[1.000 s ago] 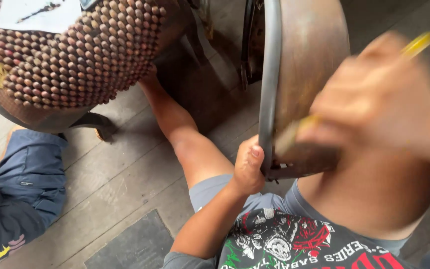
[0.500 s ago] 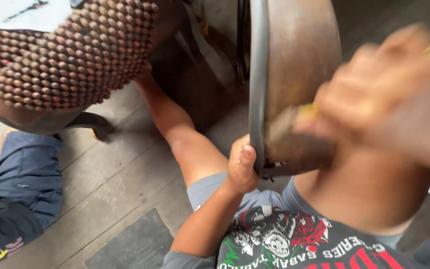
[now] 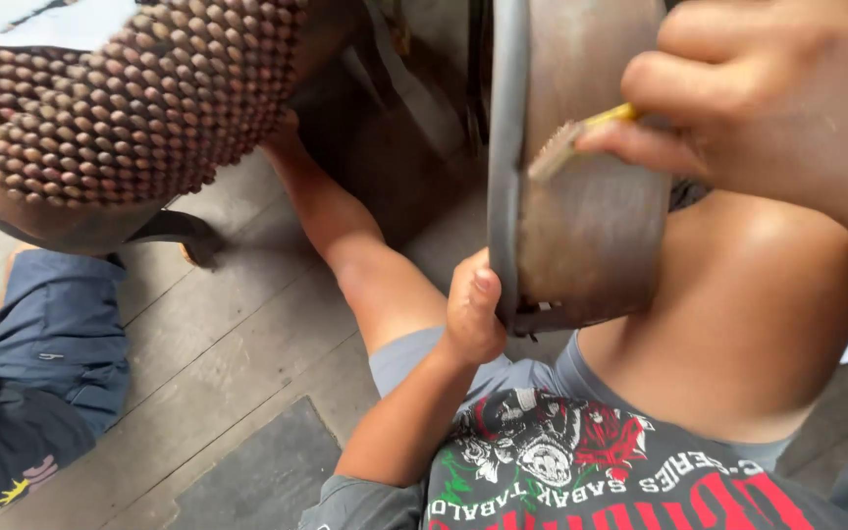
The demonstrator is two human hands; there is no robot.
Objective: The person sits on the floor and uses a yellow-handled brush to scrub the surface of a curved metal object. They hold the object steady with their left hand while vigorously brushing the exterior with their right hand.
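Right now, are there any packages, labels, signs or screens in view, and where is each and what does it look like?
No packages, signs or screens.
Paper sheet: top left, lying on the brown beaded seat; flat, white, with dark marks.
Shirt print: bottom centre on the person's dark shirt; skulls and a rose in white, red and green, with lettering.

Two hands, one brush, one curved metal piece, one beaded seat.
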